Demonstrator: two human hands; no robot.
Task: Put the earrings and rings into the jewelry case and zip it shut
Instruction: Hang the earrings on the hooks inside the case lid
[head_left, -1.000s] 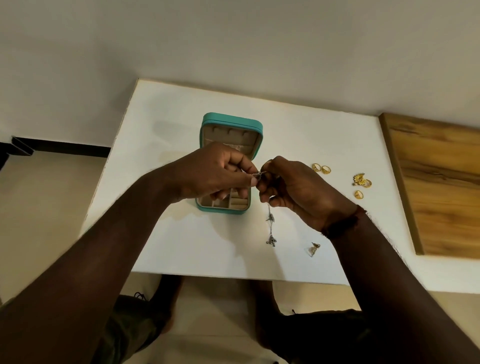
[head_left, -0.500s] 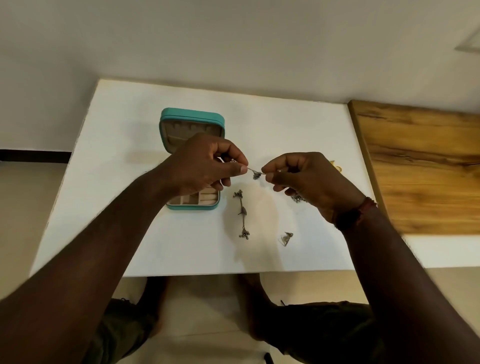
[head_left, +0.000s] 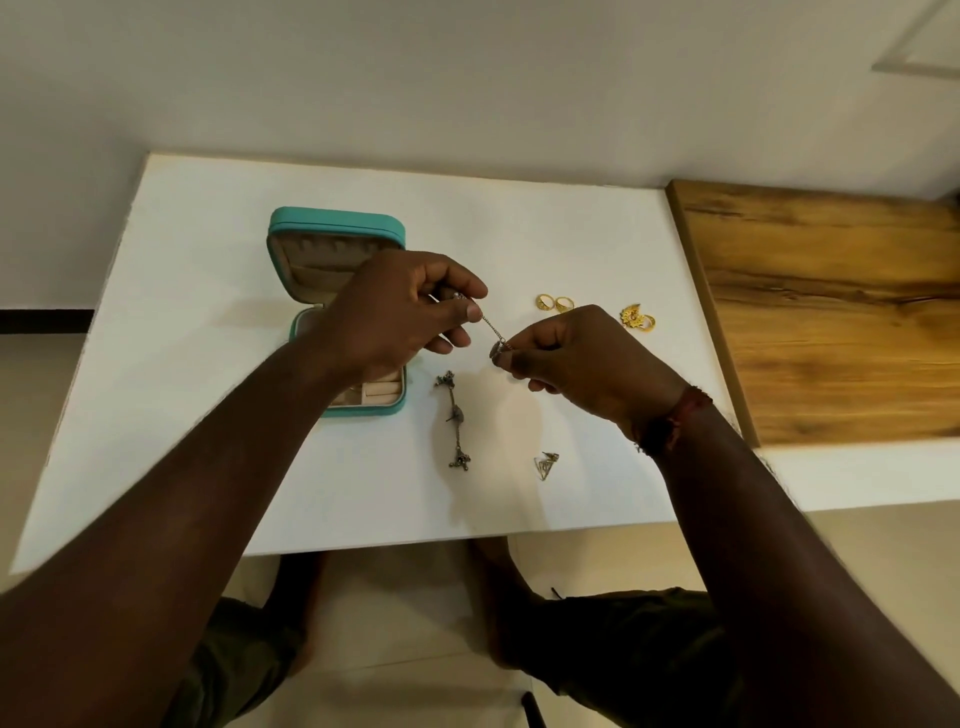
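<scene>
A teal jewelry case (head_left: 332, 244) lies open on the white table (head_left: 208, 415), its beige compartments partly hidden by my left hand (head_left: 395, 317). Above the table, both hands stretch a thin silver chain earring (head_left: 491, 327) between them: my left hand pinches its upper end, my right hand (head_left: 576, 358) pinches the lower end. A second long silver earring (head_left: 456, 421) lies flat right of the case. A small silver triangular earring (head_left: 545, 464) lies nearer the front edge. Gold rings (head_left: 555, 303) and a gold flower piece (head_left: 636, 317) sit beyond my right hand.
A wooden board (head_left: 831, 312) adjoins the table on the right. The white wall runs along the table's far edge. My legs show below the table's front edge.
My hands have drawn apart, pulling the silver chain earring out between them. The view has shifted, so the gold rings show again past my right hand.
</scene>
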